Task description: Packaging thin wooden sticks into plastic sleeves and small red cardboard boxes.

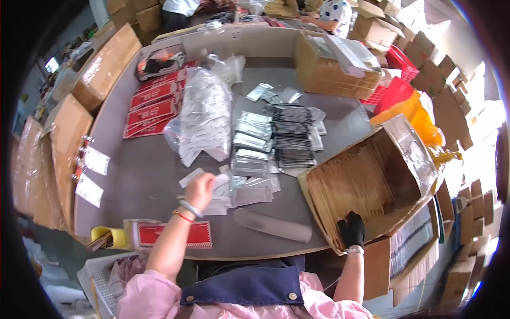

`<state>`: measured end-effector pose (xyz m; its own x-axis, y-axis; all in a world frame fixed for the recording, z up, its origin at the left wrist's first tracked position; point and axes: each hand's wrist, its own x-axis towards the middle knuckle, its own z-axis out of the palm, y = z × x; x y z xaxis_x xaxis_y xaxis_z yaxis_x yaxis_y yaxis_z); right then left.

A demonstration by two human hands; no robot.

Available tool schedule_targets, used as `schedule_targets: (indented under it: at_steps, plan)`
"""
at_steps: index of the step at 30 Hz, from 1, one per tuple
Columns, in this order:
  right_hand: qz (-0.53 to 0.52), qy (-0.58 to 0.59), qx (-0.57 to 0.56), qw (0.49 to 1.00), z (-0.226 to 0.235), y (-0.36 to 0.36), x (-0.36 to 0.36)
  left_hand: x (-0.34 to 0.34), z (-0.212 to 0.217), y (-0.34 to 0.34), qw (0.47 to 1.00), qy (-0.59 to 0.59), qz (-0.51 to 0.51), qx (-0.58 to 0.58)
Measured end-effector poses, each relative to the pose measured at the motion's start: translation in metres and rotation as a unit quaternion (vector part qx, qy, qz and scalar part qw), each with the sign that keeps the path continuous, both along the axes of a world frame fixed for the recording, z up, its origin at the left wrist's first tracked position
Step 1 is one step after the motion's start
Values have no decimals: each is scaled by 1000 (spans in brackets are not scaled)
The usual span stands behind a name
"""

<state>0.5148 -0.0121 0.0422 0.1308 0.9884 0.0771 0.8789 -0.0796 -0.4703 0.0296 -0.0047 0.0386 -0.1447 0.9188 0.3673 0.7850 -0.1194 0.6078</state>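
My left hand (201,190) is bare, with a bracelet and a red string at the wrist. It is closed on a small white card (219,181) over a heap of flat silver pouches (249,191) on the grey table (143,170). My right hand (351,228) wears a black glove and reaches into an open cardboard box (411,154) at the table's right edge, fingers down among upright brown paper envelopes (356,186). Whether it grips one is hidden.
Stacks of silver and dark pouches (281,135) lie mid-table beside a clear bag of white pieces (202,114). Red cards (151,106) lie far left; a red card stack (175,234) and a grey oval piece (273,224) sit near me. Another box (329,69) stands behind; other people work beyond.
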Motion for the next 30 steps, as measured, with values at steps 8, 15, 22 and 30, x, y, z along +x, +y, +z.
schedule_targets:
  at_steps: [8, 15, 22, 30]
  plan:
    - [-19, -55, -23, 998, -22, 9, -13, 79, -19, 0, 986, 123, -112, -3]
    - [12, -33, 15, 999, -8, 7, -38, 60, -5, -15, 982, 170, -42, -74]
    - [343, 66, 44, 936, 34, -8, -141, 19, 1, -105, 990, -5, 74, -123]
    - [409, -126, -94, 899, 10, -18, -170, 23, -13, -143, 958, 120, 201, -165]
